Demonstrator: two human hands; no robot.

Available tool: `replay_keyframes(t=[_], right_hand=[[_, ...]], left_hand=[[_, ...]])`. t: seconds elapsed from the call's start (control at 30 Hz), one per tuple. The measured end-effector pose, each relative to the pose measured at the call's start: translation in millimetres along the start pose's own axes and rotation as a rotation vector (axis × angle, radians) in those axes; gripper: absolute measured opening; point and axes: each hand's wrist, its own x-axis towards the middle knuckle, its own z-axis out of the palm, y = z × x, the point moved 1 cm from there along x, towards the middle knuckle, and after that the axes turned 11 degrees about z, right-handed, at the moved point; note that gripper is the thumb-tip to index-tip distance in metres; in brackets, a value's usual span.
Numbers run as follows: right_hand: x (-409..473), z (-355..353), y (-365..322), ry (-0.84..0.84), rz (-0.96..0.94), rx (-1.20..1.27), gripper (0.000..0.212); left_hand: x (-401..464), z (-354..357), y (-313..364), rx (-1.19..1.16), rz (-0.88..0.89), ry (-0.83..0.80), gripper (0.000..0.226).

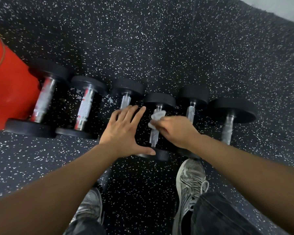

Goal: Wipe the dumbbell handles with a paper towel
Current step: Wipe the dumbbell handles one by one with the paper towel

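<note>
Several black dumbbells with chrome handles lie side by side on the speckled floor. My right hand is shut on a crumpled white paper towel and presses it against the chrome handle of the fourth dumbbell from the left. My left hand is spread open over the third dumbbell, hiding most of its handle. Its thumb rests on the near black end of the fourth dumbbell. The handles of the two dumbbells to the right are partly behind my right wrist.
A red object stands against the leftmost dumbbell. My two grey sneakers stand on the black speckled rubber floor just in front of the row. A pale wall edge shows at the top right.
</note>
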Motion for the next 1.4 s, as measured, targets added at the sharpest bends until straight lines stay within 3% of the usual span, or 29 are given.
replay_keyframes(t=[0.13,0.2,0.3,0.4,0.6,0.67,0.8,1.0,1.2,1.4], right_hand=[[-7.7,-1.5,-11.4,-0.252,-0.232,-0.122,0.037],[0.1,-3.9,-10.8,-0.129,-0.227,-0.123,0.035],[14.9,-9.0,-3.5,0.098,0.022,0.029,0.036],[19.7,-6.2,-4.9,0.015,0.123,-0.016,0.040],[-13.2,2.8,-12.4,-0.298,-0.166,-0.139,0.047],[-13.9,0.2,-8.9,-0.284,-0.186,-0.094,0.049],[-11.6,-2.2,6.6,-0.058,-0.082,0.074,0.040],[-22.1,9.4,-0.2,-0.214,-0.138,0.017,0.045],[-26.7,-6.4,20.2,-0.086,0.157,0.536,0.031],[-41.5,-14.7,84.4,0.048,0.394,0.637,0.028]], left_hand=[[0.5,0.8,0.3,0.004,0.000,-0.002,0.148],[0.3,0.9,-0.1,-0.001,-0.001,0.000,0.148],[-0.2,0.5,0.2,0.000,0.008,0.008,0.148],[-0.8,0.6,0.6,0.004,0.022,0.024,0.148],[-0.9,2.0,-0.6,-0.010,0.036,0.047,0.146],[-1.1,1.4,-0.8,-0.019,0.040,0.038,0.145],[-1.5,-1.5,-0.8,-0.014,0.038,0.017,0.143],[-4.1,-2.7,-2.3,-0.022,0.034,0.029,0.140],[-4.9,-3.0,1.9,-0.031,0.090,-0.046,0.127],[11.4,-25.8,21.1,0.010,0.319,-0.104,0.121]])
